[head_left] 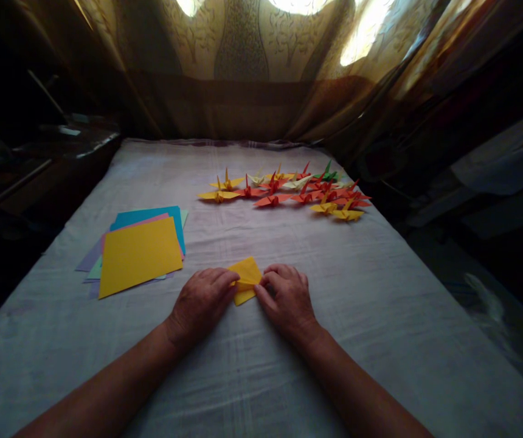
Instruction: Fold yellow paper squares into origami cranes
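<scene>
A small folded piece of yellow origami paper [245,272] lies on the cloth between my two hands, with a crease or flap running across it. My left hand [207,296] pinches its left edge, thumb and fingers together. On the opposite side, my right hand [287,298] grips the right edge between thumb and curled fingers. The fingertips cover parts of both side edges. To the left of my left hand is a stack of square paper sheets, a yellow sheet [140,255] on top and a blue sheet [177,224] showing behind it.
Several folded paper cranes [273,199] in red, yellow, white and green stand in a group toward the far right. A pale checked cloth [225,377] covers the table. A patterned curtain [238,103] hangs behind it, and dark furniture [61,140] stands at left.
</scene>
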The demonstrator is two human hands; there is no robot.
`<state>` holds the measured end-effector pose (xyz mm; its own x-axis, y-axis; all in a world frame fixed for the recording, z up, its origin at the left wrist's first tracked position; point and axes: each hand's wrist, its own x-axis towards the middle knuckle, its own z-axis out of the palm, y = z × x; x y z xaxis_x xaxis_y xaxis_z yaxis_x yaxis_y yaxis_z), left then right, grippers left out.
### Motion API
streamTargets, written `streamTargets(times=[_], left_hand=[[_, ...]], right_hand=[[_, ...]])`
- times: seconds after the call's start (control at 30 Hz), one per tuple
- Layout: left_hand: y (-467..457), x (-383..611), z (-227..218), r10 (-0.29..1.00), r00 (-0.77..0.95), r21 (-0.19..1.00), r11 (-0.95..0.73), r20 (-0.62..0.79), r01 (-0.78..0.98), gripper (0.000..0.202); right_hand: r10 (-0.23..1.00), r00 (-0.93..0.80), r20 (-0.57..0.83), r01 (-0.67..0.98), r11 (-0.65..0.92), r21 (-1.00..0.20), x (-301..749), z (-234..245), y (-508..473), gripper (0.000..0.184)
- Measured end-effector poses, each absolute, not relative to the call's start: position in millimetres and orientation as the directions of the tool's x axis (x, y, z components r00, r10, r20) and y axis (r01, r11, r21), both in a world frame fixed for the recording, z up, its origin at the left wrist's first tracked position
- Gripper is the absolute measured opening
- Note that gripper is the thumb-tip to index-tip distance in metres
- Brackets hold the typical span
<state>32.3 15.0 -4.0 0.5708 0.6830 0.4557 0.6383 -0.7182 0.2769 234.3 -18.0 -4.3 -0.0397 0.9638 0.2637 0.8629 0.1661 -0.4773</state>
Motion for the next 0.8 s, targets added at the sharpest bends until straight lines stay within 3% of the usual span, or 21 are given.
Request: streamTargets(times=[0.23,0.43,0.7,0.8], left_hand=[[13.0,29.6,-0.4,0.639,0.575,0.221,-0.744,0.510,0.631,0.025],[7.8,30.6,7.1,0.520,0.691,0.006,-0.801,0.502,0.599,0.024],[-5.7,28.9,1.4,0.651,0.676,0.090,-0.740,0.345,0.666,0.037],[-7.6,28.1,0.3,0.624,0.720,0.087,-0.771,0.306,0.631,0.040]], right_hand=[[0.972,-0.009,0.236,0.868,0.125,-0.481,231.4,-1.5,-17.2,0.012],[0.969,0.000,0.248,0.865,0.125,-0.487,231.8,-3.0,-17.3,0.012],[0.966,0.000,0.260,0.855,0.135,-0.501,232.4,-4.4,-17.2,0.012],[0.968,0.003,0.252,0.852,0.129,-0.507,232.9,-4.7,-17.5,0.012]])
